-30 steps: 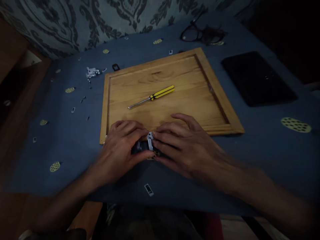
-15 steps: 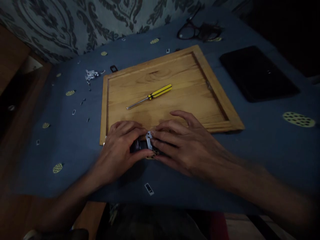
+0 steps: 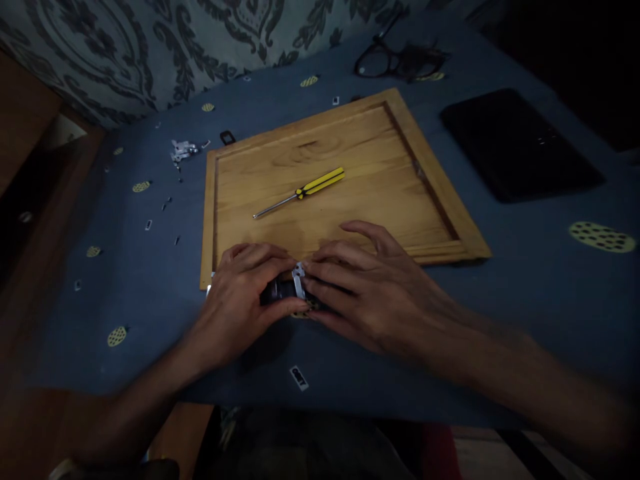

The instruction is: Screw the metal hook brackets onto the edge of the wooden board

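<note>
Both hands meet at the near edge of a framed wooden panel [image 3: 310,150]. My left hand [image 3: 245,293] is closed around a small dark part, its thumb along the near side. From the other side, my right hand [image 3: 370,287] grips the same piece with its fingertips, index finger raised. Between the thumbs and fingers shows a silvery metal bracket [image 3: 299,280] with small holes, set on the dark part. Most of this piece is hidden by the hands, so its kind is unclear. On the panel lies a yellow-and-black screwdriver [image 3: 300,193], tip to the left.
Left of the panel are a heap of metal fittings [image 3: 185,151] and a few scattered small screws [image 3: 167,203]. A black tablet-like slab [image 3: 520,147] lies at the right, with eyeglasses [image 3: 400,61] at the back. A blue patterned cloth [image 3: 165,300] covers the table.
Almost nothing differs. The hands keep the same hold on the bracketed piece, and the whole view shifts very slightly.
</note>
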`<move>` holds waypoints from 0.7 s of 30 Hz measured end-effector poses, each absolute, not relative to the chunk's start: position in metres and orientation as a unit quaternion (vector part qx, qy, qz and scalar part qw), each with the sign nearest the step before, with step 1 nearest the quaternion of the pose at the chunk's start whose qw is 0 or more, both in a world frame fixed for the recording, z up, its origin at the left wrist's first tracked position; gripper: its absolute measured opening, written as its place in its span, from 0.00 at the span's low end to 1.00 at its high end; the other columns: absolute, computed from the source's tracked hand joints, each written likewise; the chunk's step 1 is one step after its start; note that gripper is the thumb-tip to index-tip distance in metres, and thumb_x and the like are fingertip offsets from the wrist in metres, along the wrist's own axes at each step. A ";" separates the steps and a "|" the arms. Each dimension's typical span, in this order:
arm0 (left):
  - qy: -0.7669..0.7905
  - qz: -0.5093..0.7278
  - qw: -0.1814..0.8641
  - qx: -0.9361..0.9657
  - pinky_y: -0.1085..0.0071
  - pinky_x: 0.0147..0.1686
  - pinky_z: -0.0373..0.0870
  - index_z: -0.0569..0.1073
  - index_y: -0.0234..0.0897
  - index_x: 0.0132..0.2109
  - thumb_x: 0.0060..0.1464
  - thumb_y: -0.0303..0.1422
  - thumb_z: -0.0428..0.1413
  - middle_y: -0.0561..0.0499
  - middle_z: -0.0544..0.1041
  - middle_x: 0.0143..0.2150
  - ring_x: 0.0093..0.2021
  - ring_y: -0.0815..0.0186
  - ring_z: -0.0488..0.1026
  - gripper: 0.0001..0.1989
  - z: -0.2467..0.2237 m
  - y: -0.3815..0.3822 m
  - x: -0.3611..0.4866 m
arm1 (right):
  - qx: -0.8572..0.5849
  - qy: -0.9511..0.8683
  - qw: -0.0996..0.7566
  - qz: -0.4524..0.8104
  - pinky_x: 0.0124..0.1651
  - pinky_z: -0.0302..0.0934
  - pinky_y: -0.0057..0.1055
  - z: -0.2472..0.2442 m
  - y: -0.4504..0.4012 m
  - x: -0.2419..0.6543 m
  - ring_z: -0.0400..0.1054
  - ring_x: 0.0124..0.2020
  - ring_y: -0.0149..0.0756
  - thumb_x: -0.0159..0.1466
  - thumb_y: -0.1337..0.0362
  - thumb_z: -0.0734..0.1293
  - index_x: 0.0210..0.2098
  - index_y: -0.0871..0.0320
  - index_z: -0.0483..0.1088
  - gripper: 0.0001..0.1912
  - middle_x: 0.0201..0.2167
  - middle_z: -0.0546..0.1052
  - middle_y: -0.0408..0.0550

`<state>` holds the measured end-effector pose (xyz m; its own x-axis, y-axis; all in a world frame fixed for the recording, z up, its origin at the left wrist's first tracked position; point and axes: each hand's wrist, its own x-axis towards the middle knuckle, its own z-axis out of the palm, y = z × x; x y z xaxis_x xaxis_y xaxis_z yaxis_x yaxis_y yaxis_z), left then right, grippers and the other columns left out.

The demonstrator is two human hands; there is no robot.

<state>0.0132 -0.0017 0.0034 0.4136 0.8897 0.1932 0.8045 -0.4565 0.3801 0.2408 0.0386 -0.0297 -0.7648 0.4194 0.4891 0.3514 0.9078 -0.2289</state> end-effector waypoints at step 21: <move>0.489 0.166 0.093 0.851 0.55 0.55 0.72 0.78 0.38 0.52 0.64 0.49 0.63 0.46 0.82 0.50 0.51 0.56 0.80 0.20 0.006 0.000 0.012 | -0.229 -0.932 0.275 0.056 0.72 0.50 0.48 -0.028 0.035 0.239 0.75 0.47 0.40 0.77 0.59 0.60 0.42 0.53 0.78 0.15 0.38 0.82 0.43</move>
<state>0.0117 -0.0001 0.0059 0.4670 0.8630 0.1926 0.8012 -0.5052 0.3207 0.2391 0.0352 -0.0283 -0.7437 0.4575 0.4875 0.3959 0.8890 -0.2302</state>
